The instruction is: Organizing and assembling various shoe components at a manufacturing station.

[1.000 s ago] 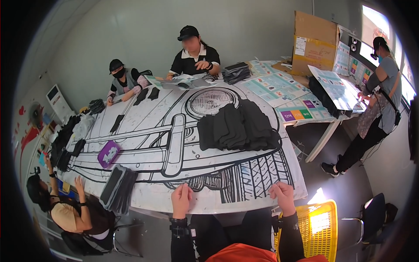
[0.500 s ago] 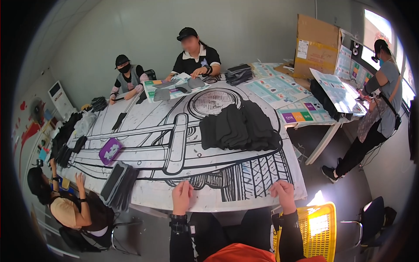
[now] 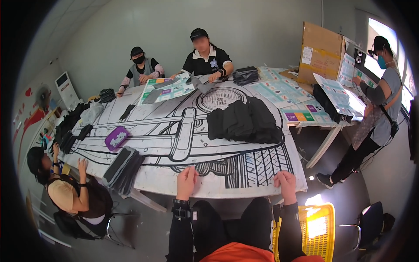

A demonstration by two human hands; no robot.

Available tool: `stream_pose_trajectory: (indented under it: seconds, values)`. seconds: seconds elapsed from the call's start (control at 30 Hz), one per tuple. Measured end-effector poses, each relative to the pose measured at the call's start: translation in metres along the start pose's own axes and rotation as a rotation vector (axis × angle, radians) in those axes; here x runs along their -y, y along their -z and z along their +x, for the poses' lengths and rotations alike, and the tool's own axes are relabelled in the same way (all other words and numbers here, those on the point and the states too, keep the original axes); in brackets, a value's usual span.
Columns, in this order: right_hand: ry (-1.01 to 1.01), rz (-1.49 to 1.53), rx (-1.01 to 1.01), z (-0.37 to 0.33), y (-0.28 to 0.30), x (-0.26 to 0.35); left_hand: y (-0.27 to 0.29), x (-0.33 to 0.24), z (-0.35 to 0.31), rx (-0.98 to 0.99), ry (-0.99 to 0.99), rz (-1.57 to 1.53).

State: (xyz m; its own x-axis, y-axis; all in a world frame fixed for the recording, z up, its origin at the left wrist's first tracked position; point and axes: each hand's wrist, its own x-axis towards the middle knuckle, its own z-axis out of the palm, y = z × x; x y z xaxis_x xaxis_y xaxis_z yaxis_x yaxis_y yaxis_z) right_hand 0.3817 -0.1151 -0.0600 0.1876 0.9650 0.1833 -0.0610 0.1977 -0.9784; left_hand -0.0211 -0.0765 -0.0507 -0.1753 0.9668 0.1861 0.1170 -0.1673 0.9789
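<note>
My left hand [image 3: 187,183] is closed in a pinch just above the near edge of the table [image 3: 209,192]. To its right, my right hand [image 3: 286,187] is closed the same way, near the table's right front corner. If a thin thing is between my fingers, I cannot make it out. The table's cover has a black line drawing of a car front. Beyond my hands lies a broad pile of black cloth pieces [image 3: 244,122]. A stack of dark grey and black cloth pieces [image 3: 124,168] stands at the left front edge.
A purple pouch [image 3: 117,138] lies left of centre. Co-workers sit at the far side and the left; another person [image 3: 384,83] stands by a right-hand table with printed sheets [image 3: 283,91] and a cardboard box [image 3: 321,52]. A yellow plastic basket [image 3: 317,236] is beside my right arm.
My view has shifted slightly. My hands stay closed near the table edge. The far middle co-worker has moved grey cloth pieces on the printed sheet; the standing person has raised their head.
</note>
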Motion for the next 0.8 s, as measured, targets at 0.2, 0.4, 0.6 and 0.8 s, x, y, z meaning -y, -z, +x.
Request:
stream_pose_trajectory:
  seconds: [0.2, 0.4, 0.6, 0.8]
  values:
    - [0.040, -0.019, 0.014, 0.001, -0.004, 0.004, 0.001, -0.001, 0.003, -0.012, -0.035, 0.027]
    - [0.030, 0.017, 0.030, 0.003, -0.001, -0.001, 0.001, 0.005, 0.002, -0.016, -0.080, 0.027]
    - [0.042, 0.000, 0.011, -0.001, 0.000, 0.002, 0.002, 0.002, -0.001, -0.010, -0.059, 0.022]
    - [0.056, 0.033, 0.021, 0.000, 0.000, 0.001, 0.000, 0.000, 0.001, -0.012, -0.053, 0.007]
